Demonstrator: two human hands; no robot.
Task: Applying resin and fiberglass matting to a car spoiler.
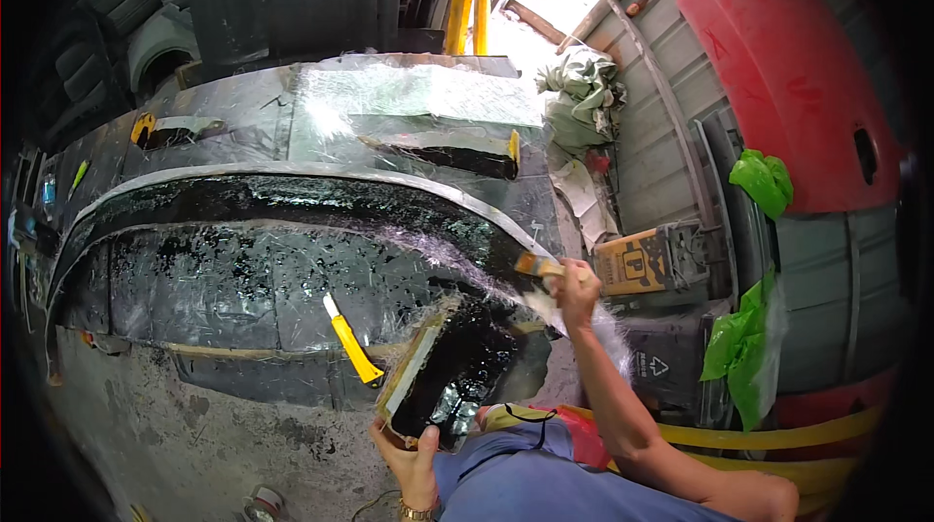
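My right hand (578, 292) grips the wooden handle of a paintbrush (538, 266), whose bristles are over the right part of a long curved panel (292, 190). The panel is coated in glossy black, with a pale outer rim and whitish glass fibres (445, 252) along its inner edge. In my left hand (414, 460), thumb over the near edge, is a tilted rectangular tray (456, 369) wet with black liquid. Left of the tray, a yellow utility knife (352, 343) lies on the dark-covered table (204, 296) with its blade out.
Fibreglass matting (438, 91) covers the table's far side. Two black-coated pieces (460, 153) (175, 131) lie beyond the panel. A cardboard box (633, 259) stands to the right, near green plastic bags (760, 183) and a red panel (795, 84). A can (263, 504) is on the floor.
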